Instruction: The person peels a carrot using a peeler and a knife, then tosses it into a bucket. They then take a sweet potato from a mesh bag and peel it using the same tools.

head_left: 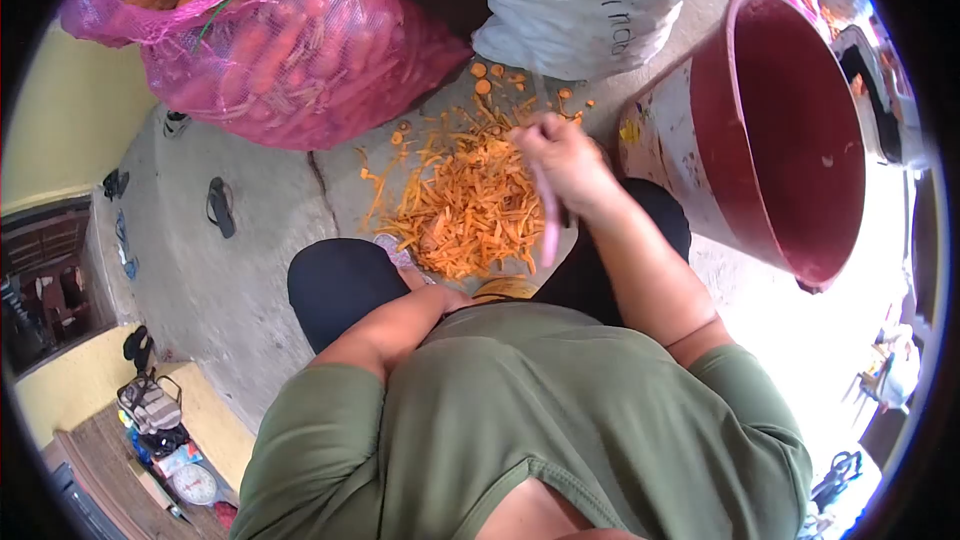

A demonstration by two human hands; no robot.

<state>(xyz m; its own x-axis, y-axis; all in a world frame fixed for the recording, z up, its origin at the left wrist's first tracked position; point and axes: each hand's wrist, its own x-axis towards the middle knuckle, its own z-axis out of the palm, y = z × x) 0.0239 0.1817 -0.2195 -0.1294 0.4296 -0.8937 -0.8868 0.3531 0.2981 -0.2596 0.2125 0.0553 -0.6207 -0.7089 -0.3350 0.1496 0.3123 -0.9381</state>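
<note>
My right hand point(565, 162) is closed around a long, thin pink-handled tool point(549, 230), blurred by motion. A faint pale streak rises above the fist, too smeared to identify. Below and beside this hand lies a heap of orange carrot peelings point(470, 210) on the concrete floor, between my knees. Several round carrot slices point(483, 87) are scattered at its far edge. My left hand point(455, 300) rests low by my lap, against the shirt hem, with its fingers hidden.
A pink mesh sack point(300, 50) full of carrots stands at the far left. Beside it is a white sack point(590, 0) with black lettering. A big dark-red bucket point(715, 130) tilts at my right. A flip-flop point(220, 207) and a weighing scale point(194, 484) are on the left.
</note>
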